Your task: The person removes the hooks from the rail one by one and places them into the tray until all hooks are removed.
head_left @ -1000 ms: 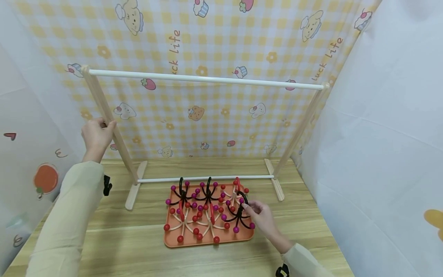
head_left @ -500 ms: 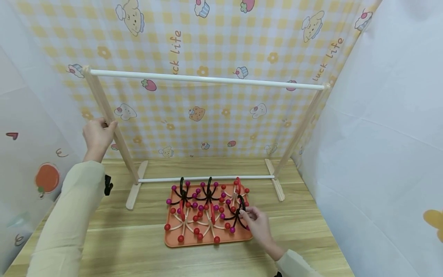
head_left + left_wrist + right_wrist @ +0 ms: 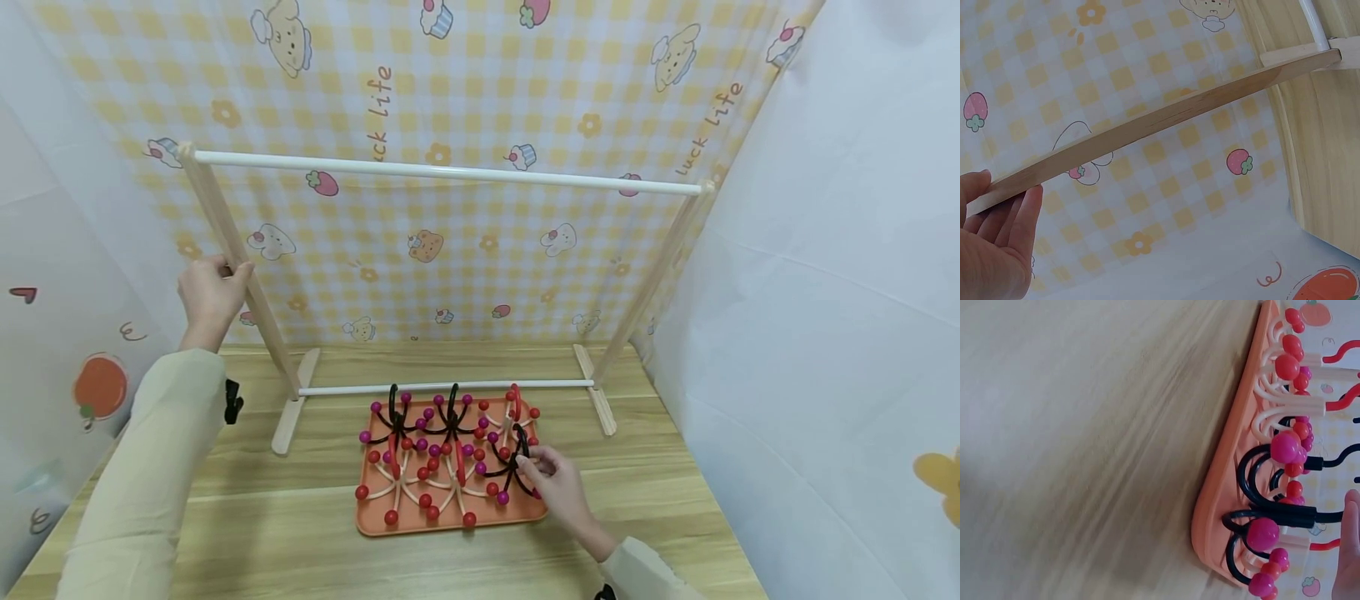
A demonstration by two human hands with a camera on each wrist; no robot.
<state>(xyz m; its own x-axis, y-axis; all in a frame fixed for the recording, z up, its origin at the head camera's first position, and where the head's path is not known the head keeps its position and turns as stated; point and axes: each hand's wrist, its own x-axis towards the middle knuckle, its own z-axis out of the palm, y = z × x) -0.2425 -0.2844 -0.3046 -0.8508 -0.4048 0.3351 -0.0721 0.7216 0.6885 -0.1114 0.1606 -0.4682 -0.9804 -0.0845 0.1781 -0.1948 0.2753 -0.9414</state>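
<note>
My left hand [image 3: 212, 298] grips the left wooden post [image 3: 258, 308] of a rack. In the left wrist view, the thumb lies on one side of the post [image 3: 1147, 125] and the fingers on the other. My right hand [image 3: 558, 487] pinches a black claw-shaped hanger [image 3: 514, 467] with magenta ball tips, near the base of its hook. That hanger sits at the front right of an orange tray [image 3: 412, 527]. Beside it stand cream hangers [image 3: 459, 483] with red hooks and red balls, and other black hangers [image 3: 453, 423]. In the right wrist view, only part of my right hand [image 3: 1349, 550] shows.
The rack's white top bar [image 3: 442, 172] runs across above the tray, and a lower white bar [image 3: 450, 387] lies just behind it. A right post [image 3: 652, 283] stands on a flat foot [image 3: 595, 390]. A checked cloth [image 3: 480, 283] hangs behind the wooden table [image 3: 300, 517].
My right hand has shifted slightly left and down with the black hanger, which now sits a little further left on the tray. My left hand has stayed on the post.
</note>
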